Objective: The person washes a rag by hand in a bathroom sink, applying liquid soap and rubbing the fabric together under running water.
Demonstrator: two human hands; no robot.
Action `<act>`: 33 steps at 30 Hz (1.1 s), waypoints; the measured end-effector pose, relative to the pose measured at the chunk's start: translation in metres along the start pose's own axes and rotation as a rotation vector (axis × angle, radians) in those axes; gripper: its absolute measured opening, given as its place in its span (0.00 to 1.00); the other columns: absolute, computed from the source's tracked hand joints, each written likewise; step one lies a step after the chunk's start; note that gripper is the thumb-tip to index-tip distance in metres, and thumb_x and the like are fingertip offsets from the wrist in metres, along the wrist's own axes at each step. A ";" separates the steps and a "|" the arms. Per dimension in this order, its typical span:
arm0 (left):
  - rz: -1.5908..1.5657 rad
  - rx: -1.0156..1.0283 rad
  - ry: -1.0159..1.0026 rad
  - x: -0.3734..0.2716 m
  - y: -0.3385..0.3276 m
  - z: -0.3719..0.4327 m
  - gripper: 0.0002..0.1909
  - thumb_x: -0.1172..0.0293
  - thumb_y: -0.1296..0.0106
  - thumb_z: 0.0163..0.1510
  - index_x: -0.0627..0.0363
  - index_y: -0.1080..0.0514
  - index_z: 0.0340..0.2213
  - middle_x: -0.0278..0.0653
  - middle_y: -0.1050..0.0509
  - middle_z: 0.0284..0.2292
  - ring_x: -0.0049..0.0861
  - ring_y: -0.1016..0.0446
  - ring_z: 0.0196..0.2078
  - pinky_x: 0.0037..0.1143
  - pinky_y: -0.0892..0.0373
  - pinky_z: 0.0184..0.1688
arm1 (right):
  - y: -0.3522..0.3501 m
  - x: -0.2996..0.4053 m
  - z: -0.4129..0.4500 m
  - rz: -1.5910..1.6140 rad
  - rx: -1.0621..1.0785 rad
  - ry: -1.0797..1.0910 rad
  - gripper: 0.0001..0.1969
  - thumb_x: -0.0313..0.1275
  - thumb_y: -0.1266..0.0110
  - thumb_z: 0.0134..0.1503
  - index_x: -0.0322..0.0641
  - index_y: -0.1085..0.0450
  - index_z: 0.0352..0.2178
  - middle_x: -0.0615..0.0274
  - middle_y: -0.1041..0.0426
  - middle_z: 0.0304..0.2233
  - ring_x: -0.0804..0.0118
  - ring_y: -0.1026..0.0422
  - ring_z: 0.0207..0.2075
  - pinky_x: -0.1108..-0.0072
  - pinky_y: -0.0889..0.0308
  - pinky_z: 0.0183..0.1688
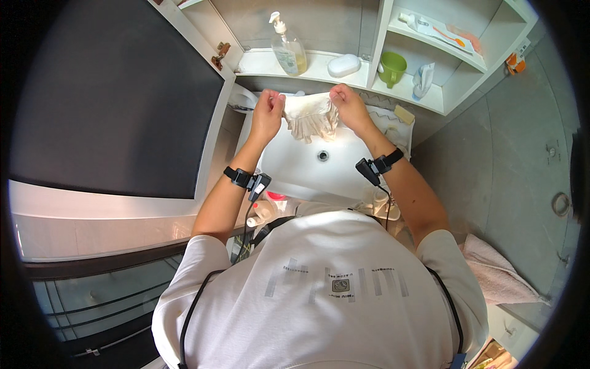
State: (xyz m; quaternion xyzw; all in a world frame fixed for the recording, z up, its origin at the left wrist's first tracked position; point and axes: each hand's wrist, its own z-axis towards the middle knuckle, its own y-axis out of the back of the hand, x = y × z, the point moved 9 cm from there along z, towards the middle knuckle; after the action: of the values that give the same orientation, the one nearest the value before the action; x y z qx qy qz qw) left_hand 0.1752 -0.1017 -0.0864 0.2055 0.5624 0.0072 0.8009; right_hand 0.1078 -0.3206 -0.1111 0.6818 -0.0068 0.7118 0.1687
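A small cream-coloured cloth with a gathered, ruffled lower part is stretched between my two hands. My left hand pinches its left upper corner between thumb and fingers. At the right upper corner, my right hand grips it the same way. The cloth hangs over the back part of a white washbasin, above and behind the round drain. Behind the cloth the tap area is mostly hidden.
A shelf holds a pump bottle, a white soap box and a green cup. The opened cabinet door juts in at left. A yellowish soap bar lies on the basin's right corner. Bottles stand below the basin.
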 end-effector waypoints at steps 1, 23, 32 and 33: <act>-0.080 0.030 0.052 0.003 -0.006 0.000 0.07 0.68 0.53 0.60 0.57 0.37 0.31 0.28 0.37 0.19 0.15 0.38 0.21 0.19 0.37 0.24 | -0.002 -0.007 0.000 -0.002 -0.002 -0.005 0.06 0.29 0.51 0.59 0.38 0.32 0.35 0.62 0.31 0.37 0.71 0.31 0.34 0.78 0.34 0.37; -0.360 0.788 0.911 0.056 -0.087 -0.086 0.12 0.66 0.46 0.55 0.61 0.29 0.38 0.34 0.26 0.34 0.20 0.25 0.32 0.22 0.28 0.35 | -0.037 -0.138 -0.039 0.649 0.147 -0.734 0.06 0.24 0.56 0.60 0.38 0.31 0.36 0.61 0.30 0.34 0.64 0.29 0.34 0.70 0.29 0.38; 0.446 0.920 0.173 0.045 -0.095 -0.072 0.13 0.63 0.44 0.50 0.58 0.24 0.34 0.46 0.24 0.25 0.34 0.26 0.29 0.29 0.31 0.35 | -0.032 -0.125 -0.068 0.421 0.571 -0.838 0.18 0.43 0.47 0.58 0.36 0.28 0.37 0.65 0.29 0.33 0.69 0.29 0.34 0.76 0.30 0.36; 0.416 0.926 0.198 0.047 -0.094 -0.072 0.12 0.63 0.45 0.51 0.59 0.24 0.34 0.46 0.24 0.25 0.34 0.26 0.28 0.29 0.31 0.35 | -0.035 -0.123 -0.074 0.354 0.658 -0.838 0.22 0.47 0.46 0.57 0.35 0.28 0.36 0.64 0.28 0.32 0.69 0.29 0.34 0.78 0.30 0.36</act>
State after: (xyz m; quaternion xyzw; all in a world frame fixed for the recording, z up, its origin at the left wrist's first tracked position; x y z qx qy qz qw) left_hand 0.1070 -0.1533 -0.1807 0.6443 0.5270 -0.0640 0.5505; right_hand 0.0465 -0.2987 -0.2437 0.9114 0.0350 0.3623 -0.1921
